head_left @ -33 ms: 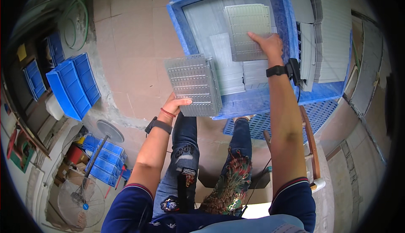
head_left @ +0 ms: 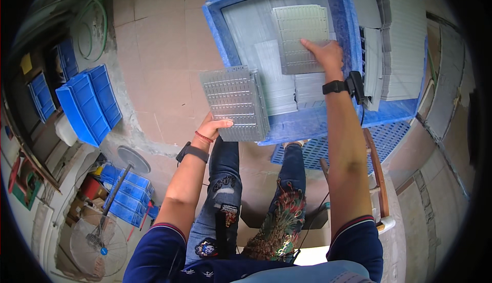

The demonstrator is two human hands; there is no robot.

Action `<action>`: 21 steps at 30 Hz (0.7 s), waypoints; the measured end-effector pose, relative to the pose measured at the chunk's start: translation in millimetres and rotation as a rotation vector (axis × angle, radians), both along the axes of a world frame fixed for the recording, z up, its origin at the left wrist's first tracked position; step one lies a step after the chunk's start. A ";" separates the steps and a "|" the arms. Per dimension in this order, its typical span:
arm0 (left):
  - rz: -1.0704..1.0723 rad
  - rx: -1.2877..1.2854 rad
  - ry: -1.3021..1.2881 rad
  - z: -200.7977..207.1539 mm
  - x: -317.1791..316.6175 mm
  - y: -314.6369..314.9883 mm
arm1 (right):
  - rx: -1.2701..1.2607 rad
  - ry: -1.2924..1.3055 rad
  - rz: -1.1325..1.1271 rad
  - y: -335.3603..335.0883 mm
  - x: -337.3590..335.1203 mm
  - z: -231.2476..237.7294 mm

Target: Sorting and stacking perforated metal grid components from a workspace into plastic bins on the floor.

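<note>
My left hand (head_left: 212,128) is closed around the lower left edge of a stack of grey slotted plates (head_left: 233,98), thumb on top. The stack is tilted beside the left wall of a blue crate (head_left: 218,32). Inside that crate, my right hand (head_left: 328,55) grips another stack of slotted plates (head_left: 302,24) by its right side, thumb lying across its face. The fingers beneath both stacks are hidden. Under the right-hand stack, rows of pale grey plates (head_left: 246,19) line the crate.
A second blue crate (head_left: 417,73), packed with pale plates (head_left: 402,42), adjoins on the right. A perforated blue pallet (head_left: 318,152) lies beneath. Blue bins (head_left: 89,103), a fan (head_left: 100,244) and a green hose (head_left: 105,22) are on the left. A wooden chair frame (head_left: 378,180) stands by my right arm.
</note>
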State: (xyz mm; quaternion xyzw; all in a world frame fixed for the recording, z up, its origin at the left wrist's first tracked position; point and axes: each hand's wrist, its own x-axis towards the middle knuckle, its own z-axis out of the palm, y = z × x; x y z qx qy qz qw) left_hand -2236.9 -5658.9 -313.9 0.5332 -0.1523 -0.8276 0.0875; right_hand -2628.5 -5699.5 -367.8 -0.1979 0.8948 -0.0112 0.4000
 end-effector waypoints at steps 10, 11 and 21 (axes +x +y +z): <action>-0.038 0.033 -0.023 -5.1 3.1 1.6 | -0.164 0.368 -0.007 -8.4 21.8 -7.4; -0.036 0.034 -0.022 -4.9 1.0 1.4 | -0.185 0.356 -0.006 -11.6 16.8 -9.5; -0.010 0.010 0.029 -7.4 4.1 0.6 | -0.136 0.277 -0.061 -29.7 20.9 -11.6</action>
